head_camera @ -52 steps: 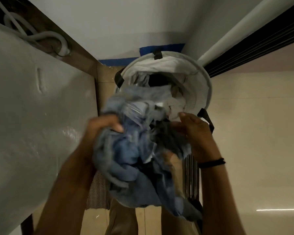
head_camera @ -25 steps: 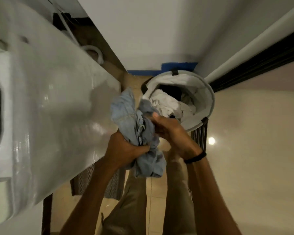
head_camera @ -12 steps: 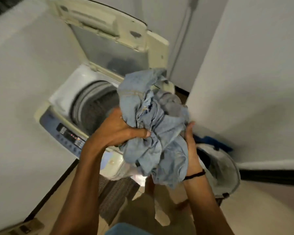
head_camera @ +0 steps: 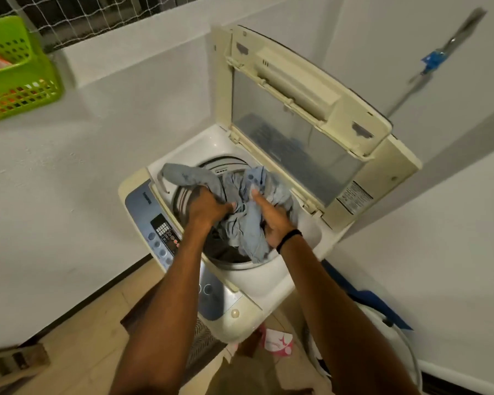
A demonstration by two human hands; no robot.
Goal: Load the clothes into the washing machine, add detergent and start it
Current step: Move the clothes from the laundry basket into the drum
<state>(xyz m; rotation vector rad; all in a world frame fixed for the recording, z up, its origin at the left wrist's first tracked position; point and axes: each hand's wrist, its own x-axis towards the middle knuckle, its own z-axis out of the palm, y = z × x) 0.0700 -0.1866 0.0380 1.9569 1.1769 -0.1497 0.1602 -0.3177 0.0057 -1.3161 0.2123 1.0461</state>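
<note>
A cream top-loading washing machine (head_camera: 240, 315) stands in the corner with its lid (head_camera: 297, 92) raised. A bundle of blue-grey denim clothes (head_camera: 240, 195) lies over the mouth of the drum (head_camera: 183, 201); one end drapes onto the rim at the left. My left hand (head_camera: 208, 208) grips the bundle from the left. Against the bundle's right side lies my right hand (head_camera: 274, 220), its fingers partly buried in the cloth and a black band on the wrist. The blue control panel (head_camera: 163, 235) runs along the machine's near-left edge.
A green plastic basket (head_camera: 15, 72) sits on a ledge at the upper left. The white laundry hamper (head_camera: 391, 343) shows at the lower right behind my right arm. A pink-and-white packet (head_camera: 278, 342) lies on the floor by the machine. White walls close in on both sides.
I lifted the denim bundle out of the hamper, turned left to the machine, and have lowered it from chest height into the drum opening.
</note>
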